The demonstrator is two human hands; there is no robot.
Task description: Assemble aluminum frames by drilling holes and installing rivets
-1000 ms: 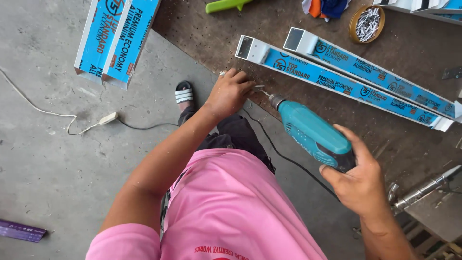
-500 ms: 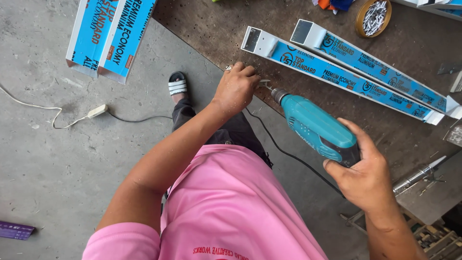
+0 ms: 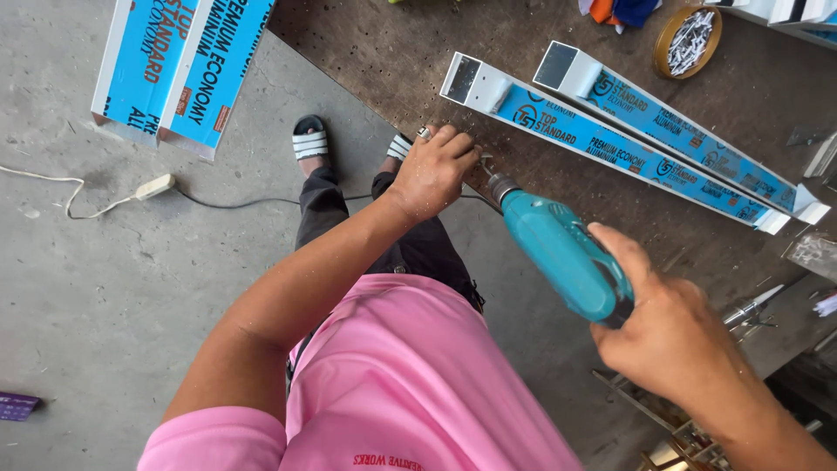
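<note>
Both hands (image 3: 433, 172) (image 3: 671, 336) in closed grip

the teal power drill (image 3: 562, 255) is held in the right hand (image 3: 671, 336), its body slanting up and left, its metal chuck aimed at the edge of the brown tabletop (image 3: 392, 61). the left hand (image 3: 433, 170) is closed at that edge, just beside the drill's tip, where something small and unclear is pinched
</note>
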